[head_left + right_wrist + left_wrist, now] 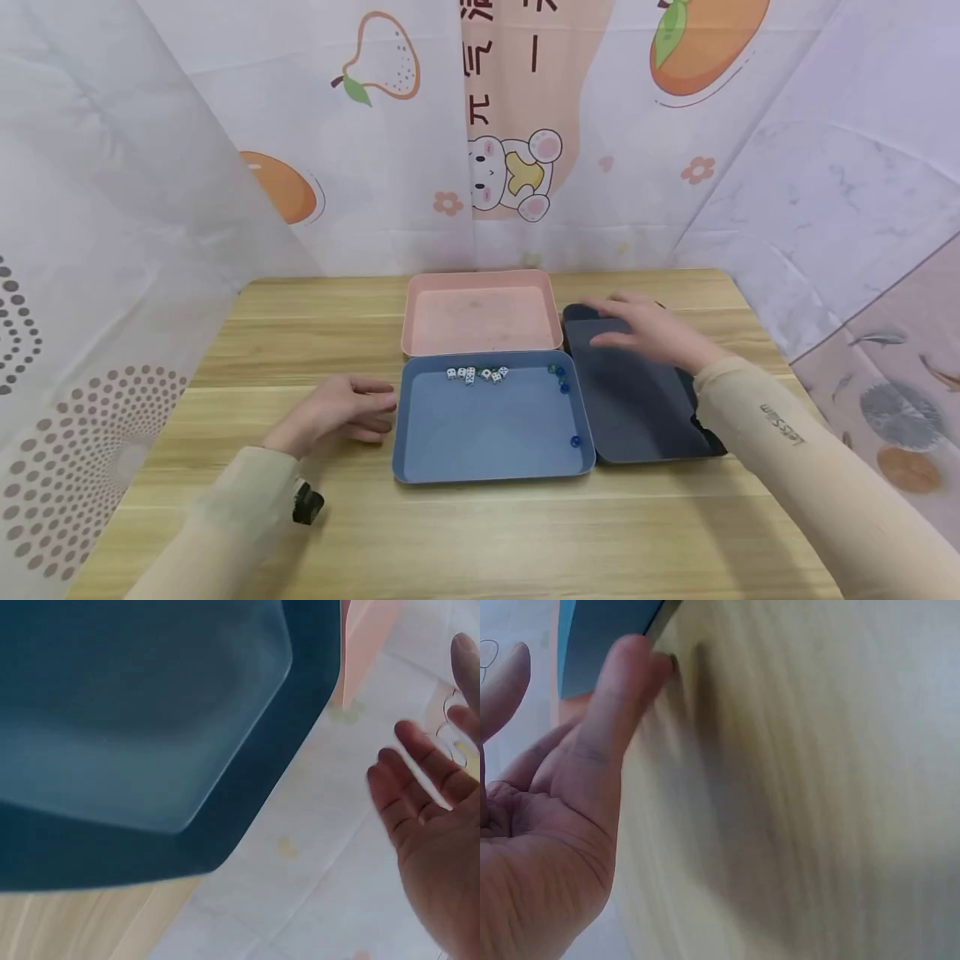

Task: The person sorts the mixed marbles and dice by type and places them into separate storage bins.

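Observation:
My left hand is at the left side of the blue tray, fingertips right at its outer wall and nothing held. In the left wrist view, the thumb and fingers of that hand reach loosely toward the tray's corner. Over the back part of the dark navy tray hovers my right hand, its fingers spread and slightly blurred. The right wrist view has this hand empty, beyond the navy tray's corner. White dice lie along the blue tray's back wall.
Small blue and green glassy pieces lie at the blue tray's right side, one blue piece nearer the front. Behind stands a pink tray. A printed curtain hangs at the back of the wooden table.

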A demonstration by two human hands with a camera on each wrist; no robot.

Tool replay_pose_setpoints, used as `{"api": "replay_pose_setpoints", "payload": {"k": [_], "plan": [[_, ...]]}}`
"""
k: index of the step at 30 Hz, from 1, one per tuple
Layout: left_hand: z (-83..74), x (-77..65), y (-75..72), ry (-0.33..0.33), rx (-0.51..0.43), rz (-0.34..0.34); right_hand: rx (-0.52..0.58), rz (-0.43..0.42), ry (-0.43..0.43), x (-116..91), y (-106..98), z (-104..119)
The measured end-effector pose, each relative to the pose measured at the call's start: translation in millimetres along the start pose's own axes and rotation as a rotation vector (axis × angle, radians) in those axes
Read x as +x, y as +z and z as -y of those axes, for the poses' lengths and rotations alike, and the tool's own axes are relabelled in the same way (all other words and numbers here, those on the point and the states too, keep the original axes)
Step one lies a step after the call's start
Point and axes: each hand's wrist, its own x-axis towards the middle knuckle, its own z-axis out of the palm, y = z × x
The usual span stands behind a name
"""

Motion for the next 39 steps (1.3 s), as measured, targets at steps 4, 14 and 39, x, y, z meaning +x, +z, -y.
{"api": "replay_pose_setpoints", "payload": {"k": [4,14,39], "plan": [[3.2,3.1,3.4,0.004,-0.021,0.028,0.017,0.056,-0.052,11,7,11],[8.8,9.9,6.3,-0.022,-0.004,0.061,0.114,0.210,-0.152,41,31,37],[11.3,18.4,2.0,-0.092,-0.045,0.090,0.003,0.248,-0.299,84,83,62]]}}
